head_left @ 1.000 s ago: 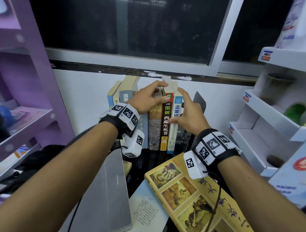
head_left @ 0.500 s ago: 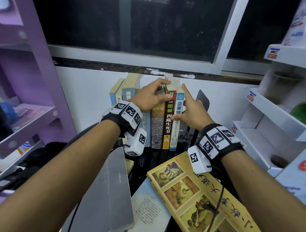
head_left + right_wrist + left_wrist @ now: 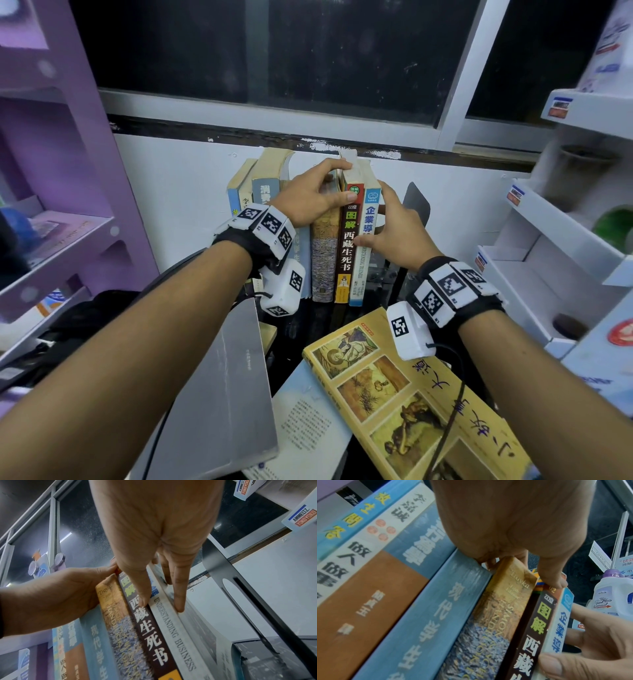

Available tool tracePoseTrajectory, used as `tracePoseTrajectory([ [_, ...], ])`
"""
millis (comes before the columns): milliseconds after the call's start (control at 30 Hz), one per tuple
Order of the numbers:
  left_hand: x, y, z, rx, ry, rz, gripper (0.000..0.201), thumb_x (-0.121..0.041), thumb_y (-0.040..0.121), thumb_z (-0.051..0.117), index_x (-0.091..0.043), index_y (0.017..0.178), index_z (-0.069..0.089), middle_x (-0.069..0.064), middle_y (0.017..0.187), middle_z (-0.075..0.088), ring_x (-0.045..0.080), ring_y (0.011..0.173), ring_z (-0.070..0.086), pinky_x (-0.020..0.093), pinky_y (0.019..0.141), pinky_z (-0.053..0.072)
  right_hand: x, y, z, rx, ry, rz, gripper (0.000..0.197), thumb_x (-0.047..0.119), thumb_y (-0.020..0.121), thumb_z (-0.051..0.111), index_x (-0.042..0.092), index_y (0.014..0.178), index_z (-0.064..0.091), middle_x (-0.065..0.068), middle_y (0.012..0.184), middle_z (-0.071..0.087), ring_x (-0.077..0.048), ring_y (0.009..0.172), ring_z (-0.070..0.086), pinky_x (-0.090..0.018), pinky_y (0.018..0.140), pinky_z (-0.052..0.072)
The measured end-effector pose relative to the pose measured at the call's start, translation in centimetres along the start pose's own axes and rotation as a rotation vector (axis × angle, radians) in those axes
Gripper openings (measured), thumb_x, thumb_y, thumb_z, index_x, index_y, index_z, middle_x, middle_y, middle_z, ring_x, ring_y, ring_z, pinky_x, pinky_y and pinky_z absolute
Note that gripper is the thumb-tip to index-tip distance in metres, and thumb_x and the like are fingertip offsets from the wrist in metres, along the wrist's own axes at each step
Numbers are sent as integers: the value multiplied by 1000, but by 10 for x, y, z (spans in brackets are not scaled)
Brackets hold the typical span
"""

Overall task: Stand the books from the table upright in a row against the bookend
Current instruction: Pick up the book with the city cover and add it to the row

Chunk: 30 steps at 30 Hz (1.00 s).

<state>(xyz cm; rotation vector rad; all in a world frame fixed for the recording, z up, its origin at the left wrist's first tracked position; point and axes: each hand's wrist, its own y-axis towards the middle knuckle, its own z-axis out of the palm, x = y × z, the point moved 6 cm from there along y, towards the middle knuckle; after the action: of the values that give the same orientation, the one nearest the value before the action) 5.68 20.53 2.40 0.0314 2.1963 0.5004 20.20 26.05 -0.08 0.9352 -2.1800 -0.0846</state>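
Fingers point(image 3: 337, 168) on upright books point(image 3: 346, 240), dark table point(image 3: 310, 320).

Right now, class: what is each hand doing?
Left hand: grips the tops of the upright books.
Right hand: open, fingers straight, pressing the light-blue book.

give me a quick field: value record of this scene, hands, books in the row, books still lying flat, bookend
left hand: grips the top of the upright row, thumb on the dark-spined book
right hand: flat fingers along the white and blue book, the row's right end
upright row: six spines show in the left wrist view, some leaning left
bookend: dark metal, right of the row, a gap between it and the last book
lying flat: yellow picture-cover book, grey book, pale blue book
status: row not yet against the bookend
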Motion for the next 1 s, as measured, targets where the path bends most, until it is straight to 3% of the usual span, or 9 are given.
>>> tracePoseTrajectory([
  [200,-1,-3,2,-12,-71,-6,47,-29,89,64,-26,133,46,-1,123,52,16,114,53,40,94,52,4,-5,1,9,7,14,85,9,80,76,23,147,24,-2,110,66,-15,94,65,-31,85,54],
  [433,-5,-14,4,-50,-98,-22,45,-31,89,64,-31,131,50,-2,128,51,20,123,50,46,101,46,9,-12,-2,3,21,39,78,11,83,73,22,144,27,-6,113,66,-21,99,66,-40,88,56],
  [500,-9,-19,3,-56,-96,-5,46,-28,90,63,-27,134,49,-2,133,49,17,126,46,38,103,43,11,-15,-3,0,32,42,76,11,83,73,22,143,28,-7,114,66,-22,97,68,-44,87,57],
  [633,-16,-31,1,-83,-86,18,46,-22,92,61,-22,136,49,-3,136,47,5,119,40,19,91,42,17,-25,-7,9,47,48,74,11,84,72,22,143,29,-8,121,64,-23,98,68,-46,88,56],
  [800,-24,-51,-4,-108,-46,56,39,-20,92,61,-19,131,52,-4,141,44,3,112,48,8,80,38,28,-44,-13,8,66,60,70,11,87,69,19,145,30,-8,129,59,-19,100,64,-42,92,53],
  [867,-26,-62,-8,-152,-34,73,34,-18,92,62,-20,125,56,-6,134,46,0,109,50,11,89,41,32,-53,-14,-11,65,71,66,12,89,67,16,144,31,-8,129,58,-17,97,59,-37,90,52],
  [933,-22,-74,-13,-181,-9,70,32,-18,91,63,-19,123,58,-6,130,50,6,115,48,23,100,39,35,-60,-14,-54,50,84,61,14,90,65,14,143,34,-8,127,58,-19,101,60,-35,91,51],
  [1000,-16,-88,-18,-201,-3,39,30,-18,91,63,-18,120,60,-4,128,51,10,117,47,27,99,38,37,-67,-11,-85,38,105,57,16,90,64,14,141,38,-8,127,59,-24,111,60,-40,97,49],
])
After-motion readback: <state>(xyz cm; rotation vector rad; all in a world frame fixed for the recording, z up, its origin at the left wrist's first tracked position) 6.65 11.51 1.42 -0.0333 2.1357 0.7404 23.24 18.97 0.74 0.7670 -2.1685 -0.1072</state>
